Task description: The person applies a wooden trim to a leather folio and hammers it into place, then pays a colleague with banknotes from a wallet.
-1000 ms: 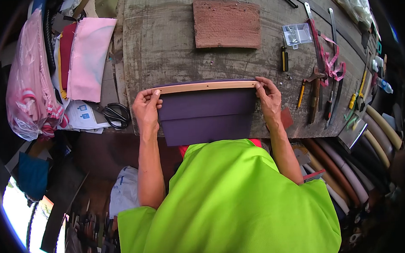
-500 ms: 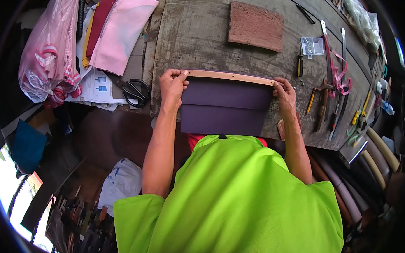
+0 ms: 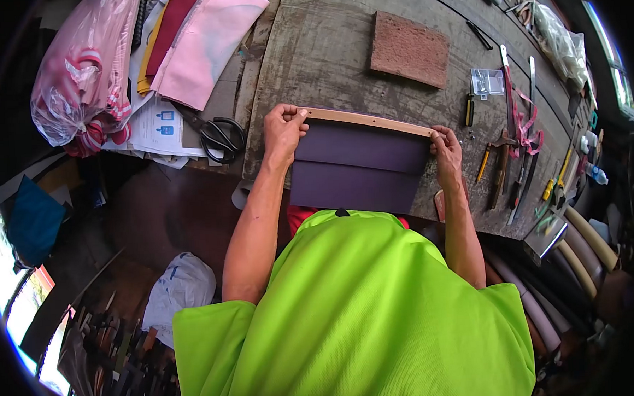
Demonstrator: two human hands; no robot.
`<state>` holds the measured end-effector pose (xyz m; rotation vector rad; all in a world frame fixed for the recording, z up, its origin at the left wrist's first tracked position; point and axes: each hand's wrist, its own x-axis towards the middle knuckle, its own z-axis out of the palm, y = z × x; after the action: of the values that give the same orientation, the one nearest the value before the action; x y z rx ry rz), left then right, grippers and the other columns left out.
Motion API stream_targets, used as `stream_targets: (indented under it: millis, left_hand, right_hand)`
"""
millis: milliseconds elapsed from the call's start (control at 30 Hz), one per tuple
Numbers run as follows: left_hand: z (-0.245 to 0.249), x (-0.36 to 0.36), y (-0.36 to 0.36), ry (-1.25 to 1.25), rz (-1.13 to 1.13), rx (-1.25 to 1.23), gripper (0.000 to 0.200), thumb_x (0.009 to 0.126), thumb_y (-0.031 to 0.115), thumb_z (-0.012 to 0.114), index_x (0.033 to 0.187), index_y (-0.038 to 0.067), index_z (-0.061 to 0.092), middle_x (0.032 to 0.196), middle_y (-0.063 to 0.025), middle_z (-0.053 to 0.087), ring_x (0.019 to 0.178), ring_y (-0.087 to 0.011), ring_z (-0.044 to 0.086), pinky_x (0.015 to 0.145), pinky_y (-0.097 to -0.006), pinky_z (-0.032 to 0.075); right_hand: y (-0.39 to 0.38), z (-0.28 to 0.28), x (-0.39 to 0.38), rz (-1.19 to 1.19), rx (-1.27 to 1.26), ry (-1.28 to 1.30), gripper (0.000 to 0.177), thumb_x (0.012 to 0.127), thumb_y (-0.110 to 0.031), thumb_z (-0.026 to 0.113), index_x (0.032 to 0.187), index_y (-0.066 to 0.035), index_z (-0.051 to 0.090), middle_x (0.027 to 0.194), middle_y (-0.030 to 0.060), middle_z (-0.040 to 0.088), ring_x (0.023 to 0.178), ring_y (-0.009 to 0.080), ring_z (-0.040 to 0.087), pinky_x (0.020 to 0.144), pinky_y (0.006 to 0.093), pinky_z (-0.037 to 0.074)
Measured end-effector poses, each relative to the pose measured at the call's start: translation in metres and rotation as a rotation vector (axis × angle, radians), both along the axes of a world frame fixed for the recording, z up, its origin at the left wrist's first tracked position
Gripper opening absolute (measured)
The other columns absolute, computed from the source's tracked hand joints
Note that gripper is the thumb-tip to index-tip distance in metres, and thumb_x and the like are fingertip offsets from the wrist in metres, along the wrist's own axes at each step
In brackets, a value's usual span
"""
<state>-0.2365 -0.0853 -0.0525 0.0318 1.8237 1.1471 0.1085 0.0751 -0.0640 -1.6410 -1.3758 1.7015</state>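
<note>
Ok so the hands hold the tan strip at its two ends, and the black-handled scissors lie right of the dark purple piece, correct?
Wrong side: the head view shows the black-handled scissors lying left of the dark purple piece. The left hand and right hand do hold the tan strip at its two ends.

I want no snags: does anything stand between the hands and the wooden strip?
Nothing visible does: the left hand pinches one end of the wooden strip directly, the right hand the other, along the dark purple panel.
</note>
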Motion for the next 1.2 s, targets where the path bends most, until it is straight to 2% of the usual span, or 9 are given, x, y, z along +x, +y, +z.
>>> stream_targets:
  millis: [233,533,633,800,900,933,1033,1100,1200]
  left_hand:
    - [-0.002,-0.003,0.0,-0.043,-0.011,-0.032,0.016,0.096,0.012,0.07,0.104,-0.001,0.065,0.081,-0.0031,0.066,0.067,-0.0083,0.065,0.057,-0.0211,0.053]
    - [0.001,0.0,0.006,-0.001,-0.005,-0.061,0.013,0.097,0.011,0.069,0.097,0.0,0.061,0.083,-0.0051,0.065,0.067,-0.0104,0.064,0.056,-0.0234,0.053]
    - [-0.001,0.004,0.007,0.059,0.024,-0.052,0.015,0.093,0.011,0.072,0.095,-0.001,0.062,0.078,-0.0059,0.065,0.061,-0.0111,0.064,0.05,-0.0249,0.049]
    - [-0.007,0.001,-0.001,0.045,-0.03,-0.012,0.017,0.098,0.014,0.068,0.107,0.0,0.064,0.086,-0.0045,0.066,0.07,-0.01,0.064,0.059,-0.0234,0.051]
    - [-0.005,0.021,-0.017,0.029,0.235,0.19,0.021,0.101,0.02,0.065,0.11,0.002,0.059,0.097,-0.0077,0.064,0.082,-0.0136,0.065,0.068,-0.0258,0.053]
    - [0.005,0.031,-0.015,-0.012,0.378,0.259,0.023,0.103,0.024,0.062,0.112,0.003,0.058,0.098,-0.0074,0.063,0.085,-0.0146,0.064,0.071,-0.0292,0.054]
    - [0.037,0.061,0.007,-0.167,0.414,0.384,0.032,0.108,0.028,0.052,0.125,0.001,0.05,0.1,-0.0087,0.062,0.085,-0.018,0.063,0.078,-0.035,0.054]
    - [0.066,0.085,0.031,-0.212,0.447,0.451,0.034,0.109,0.028,0.048,0.13,0.001,0.048,0.099,-0.0089,0.061,0.087,-0.0196,0.062,0.082,-0.0374,0.053]
    - [0.076,0.105,0.056,-0.224,0.194,0.588,0.035,0.111,0.025,0.041,0.137,0.001,0.044,0.091,-0.0061,0.055,0.076,-0.0146,0.058,0.069,-0.0314,0.054]
  right_hand:
    - [-0.003,-0.001,0.0,0.019,0.05,-0.033,0.024,0.099,-0.022,0.068,0.116,-0.004,0.067,0.088,-0.0038,0.06,0.077,0.0042,0.049,0.069,0.0202,0.042]
    - [-0.003,-0.003,0.001,0.003,0.059,-0.028,0.025,0.099,-0.02,0.068,0.117,-0.003,0.067,0.089,-0.0031,0.062,0.076,0.0046,0.049,0.068,0.0205,0.042]
    - [-0.003,-0.003,-0.001,0.029,0.077,-0.038,0.025,0.099,-0.021,0.068,0.117,-0.003,0.067,0.089,-0.0029,0.062,0.076,0.0046,0.049,0.068,0.0207,0.042]
    - [-0.009,0.015,-0.003,0.064,0.161,-0.02,0.024,0.1,-0.021,0.067,0.116,-0.004,0.065,0.09,-0.0023,0.061,0.079,0.0064,0.052,0.07,0.0225,0.044]
    - [-0.035,0.051,-0.001,0.083,0.292,-0.051,0.017,0.099,-0.012,0.067,0.113,-0.003,0.065,0.093,0.0009,0.063,0.084,0.0102,0.058,0.074,0.0266,0.049]
    - [-0.046,0.069,-0.003,0.142,0.409,-0.048,0.017,0.095,-0.005,0.067,0.112,-0.002,0.064,0.094,0.0036,0.063,0.085,0.0143,0.06,0.075,0.0288,0.05]
    - [-0.069,0.117,-0.014,0.406,0.671,0.02,0.028,0.084,0.006,0.07,0.11,-0.003,0.065,0.098,0.0113,0.062,0.088,0.0267,0.065,0.078,0.0349,0.053]
    - [-0.08,0.13,-0.02,0.642,0.807,-0.038,0.031,0.08,0.001,0.073,0.109,-0.005,0.065,0.1,0.0117,0.062,0.09,0.0297,0.064,0.078,0.0379,0.054]
    - [-0.084,0.12,-0.016,0.85,0.832,0.014,0.025,0.084,-0.011,0.075,0.107,-0.006,0.067,0.105,0.0109,0.062,0.094,0.0301,0.063,0.079,0.0415,0.053]
